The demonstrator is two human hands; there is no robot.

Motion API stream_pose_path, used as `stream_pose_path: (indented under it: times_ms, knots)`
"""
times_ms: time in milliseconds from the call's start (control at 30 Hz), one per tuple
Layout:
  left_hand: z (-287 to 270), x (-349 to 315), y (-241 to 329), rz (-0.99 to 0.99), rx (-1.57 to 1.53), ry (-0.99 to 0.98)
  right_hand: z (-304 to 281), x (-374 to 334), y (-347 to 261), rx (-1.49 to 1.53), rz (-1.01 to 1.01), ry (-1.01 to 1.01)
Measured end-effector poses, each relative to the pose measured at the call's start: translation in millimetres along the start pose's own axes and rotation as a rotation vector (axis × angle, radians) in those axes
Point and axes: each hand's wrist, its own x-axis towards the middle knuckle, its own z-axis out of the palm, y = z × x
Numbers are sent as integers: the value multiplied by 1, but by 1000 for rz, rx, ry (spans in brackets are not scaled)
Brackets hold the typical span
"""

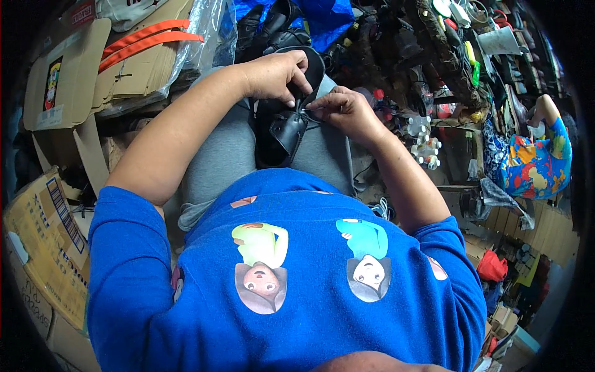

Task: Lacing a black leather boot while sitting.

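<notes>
A black shoe (286, 137) rests across my lap, between my grey-clad thighs, its glossy upper facing me. My left hand (277, 75) reaches over its far part, fingers bent down and thumb near the fastening, gripping the shoe. My right hand (350, 113) is at the shoe's right side, thumb and forefinger pinched on what looks like a thin dark shoelace (302, 111) at the eyelets. The fingertips of both hands are close together, and the exact grip on the lace is partly hidden.
More black shoes (279, 25) lie beyond my knees beside a blue plastic sheet (328, 25). Cardboard boxes (68, 80) stand at left, with orange straps (149, 40) on top. Small bottles (425, 146) and cluttered shelving fill the right. Another person in a colourful shirt (536, 167) is at far right.
</notes>
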Motion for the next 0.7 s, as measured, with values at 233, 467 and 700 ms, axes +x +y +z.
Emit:
stream_pose_path:
  times_ms: [233, 467, 700]
  knots:
    - [-3, -4, 3, 15, 19, 13, -18, 3, -23, -299, -179, -41]
    - [-5, 1, -3, 12, 9, -42, -13, 7, 3, 95, 43, -125]
    - [-4, -2, -3, 14, 3, -10, -7, 16, -1, 221, 113, -142]
